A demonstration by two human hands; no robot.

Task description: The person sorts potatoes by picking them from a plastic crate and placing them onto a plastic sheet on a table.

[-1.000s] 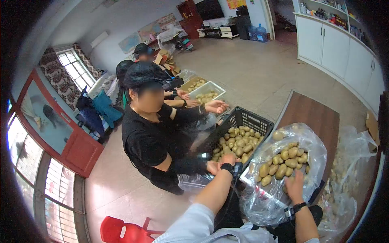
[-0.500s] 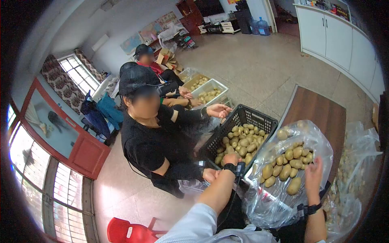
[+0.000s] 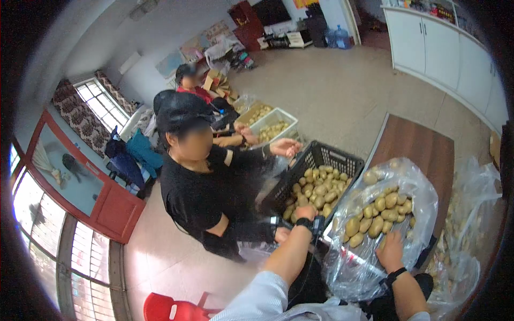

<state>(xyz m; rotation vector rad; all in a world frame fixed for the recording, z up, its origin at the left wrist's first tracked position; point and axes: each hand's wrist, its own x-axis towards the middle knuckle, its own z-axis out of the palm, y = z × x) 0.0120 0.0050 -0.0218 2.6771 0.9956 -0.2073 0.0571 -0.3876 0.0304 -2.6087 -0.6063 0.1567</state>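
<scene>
My left hand (image 3: pixel 305 212) reaches over the near edge of a black plastic crate (image 3: pixel 342 154), down at its potatoes (image 3: pixel 322 188). Its fingers are mostly hidden, so whether it grips one cannot be made out. On the right, my right hand (image 3: pixel 391 250) is lowered over an opened clear plastic bag (image 3: pixel 348 273), fingers curled round a potato (image 3: pixel 380 245) that is largely covered by the hand. Several loose potatoes (image 3: pixel 368 216) lie on the bag just beyond it. Both my wrists wear dark bands.
A person in black (image 3: pixel 195 182) sits left of the crate, one hand by its far corner. Another person sits behind, near a white crate (image 3: pixel 292 119) of potatoes. A brown wooden tabletop (image 3: pixel 412 139) lies under the bag. A red chair (image 3: pixel 171 309) stands at lower left.
My right hand has come down and left from the bag's right side onto the large near potato. My left hand stays at the crate. The view has shifted slightly.
</scene>
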